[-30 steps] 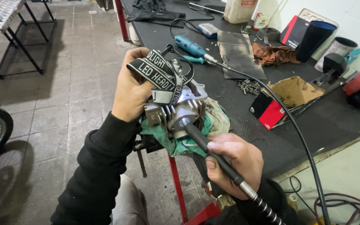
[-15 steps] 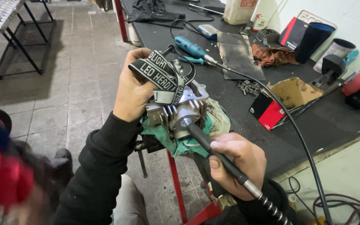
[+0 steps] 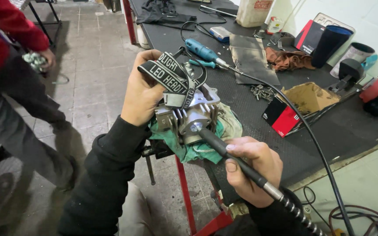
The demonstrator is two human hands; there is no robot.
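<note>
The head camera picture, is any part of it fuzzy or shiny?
In the head view, the finned metal engine part and both hands are sharp; the left hand holds a headlamp strap, the right hand a black rotary handpiece. The person in red at the left edge looks a little smeared. The floor beneath is shadowed, and the white wall is bright.

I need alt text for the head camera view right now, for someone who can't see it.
A person's right hand holds a black flexible-shaft rotary handpiece, its tip at a finned metal engine part resting on a green rag at the edge of a dark workbench. The left hand holds a headlamp strap over the part. Another person in red stands at left.
</note>
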